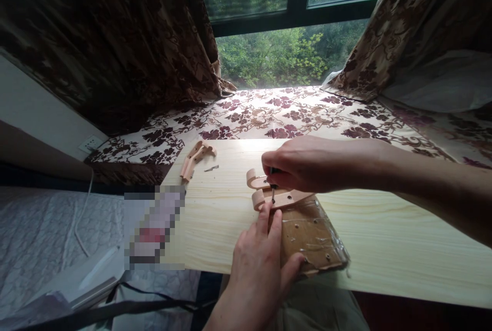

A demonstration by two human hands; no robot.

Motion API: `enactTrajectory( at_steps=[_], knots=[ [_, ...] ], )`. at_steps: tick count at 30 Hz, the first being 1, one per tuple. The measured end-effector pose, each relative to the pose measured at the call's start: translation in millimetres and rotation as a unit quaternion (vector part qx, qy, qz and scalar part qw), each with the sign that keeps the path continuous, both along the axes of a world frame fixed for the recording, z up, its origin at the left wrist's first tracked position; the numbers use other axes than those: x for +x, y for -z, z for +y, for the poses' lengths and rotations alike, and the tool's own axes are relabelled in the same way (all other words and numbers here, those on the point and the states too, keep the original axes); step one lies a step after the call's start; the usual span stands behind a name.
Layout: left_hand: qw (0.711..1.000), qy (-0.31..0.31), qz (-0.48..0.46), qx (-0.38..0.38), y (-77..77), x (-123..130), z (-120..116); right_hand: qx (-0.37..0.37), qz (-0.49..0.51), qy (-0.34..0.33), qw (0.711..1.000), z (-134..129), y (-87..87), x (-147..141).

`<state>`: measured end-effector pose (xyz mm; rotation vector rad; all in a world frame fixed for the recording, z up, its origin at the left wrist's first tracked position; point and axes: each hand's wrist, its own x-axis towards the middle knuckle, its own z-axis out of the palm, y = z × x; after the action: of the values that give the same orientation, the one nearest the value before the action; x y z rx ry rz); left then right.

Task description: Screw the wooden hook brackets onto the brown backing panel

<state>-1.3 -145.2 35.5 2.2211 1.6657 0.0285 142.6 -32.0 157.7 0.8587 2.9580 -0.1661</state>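
Note:
My right hand [295, 162] is closed around a screwdriver [273, 192], its dark handle mostly hidden in the fist. The shaft points down at a screw hole in the nearer curved wooden hook [282, 201]. That hook lies on a cardboard piece wrapped in clear plastic [307, 236], which has several small holes. Behind it, partly covered by my right hand, is a second wooden hook [252, 179]. With fingers spread, my left hand [261, 249] lies on the cardboard's left side, its fingertips at the edge of the nearer hook.
More wooden hooks [194, 159] lie at the tabletop's far left, with a few screws [211, 168] beside them. A blurred-out item [157, 226] sits at the left edge of the wooden tabletop [403, 228]. Beyond are a floral-covered window ledge [269, 110] and curtains.

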Motion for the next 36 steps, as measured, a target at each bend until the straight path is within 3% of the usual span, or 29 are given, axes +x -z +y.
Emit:
enactTrajectory(
  at_steps=[7, 17, 26, 36],
  knots=[
    [1.000, -0.004, -0.001, 0.004, 1.6, 0, -2, -0.027, -0.007, -0.017, 0.999, 1, -8.0, 4],
    [1.000, 0.001, -0.005, 0.015, 2.8, -1, -1, 0.003, 0.004, -0.009, 1.000, -2, -0.9, 0],
    [1.000, 0.002, -0.002, 0.007, 1.8, 0, -1, -0.039, -0.005, -0.021, 0.999, -1, -4.6, 4],
    [1.000, 0.007, 0.001, 0.007, 1.7, -1, -1, -0.010, 0.009, 0.014, 1.000, 1, 2.9, 2]
  ],
)
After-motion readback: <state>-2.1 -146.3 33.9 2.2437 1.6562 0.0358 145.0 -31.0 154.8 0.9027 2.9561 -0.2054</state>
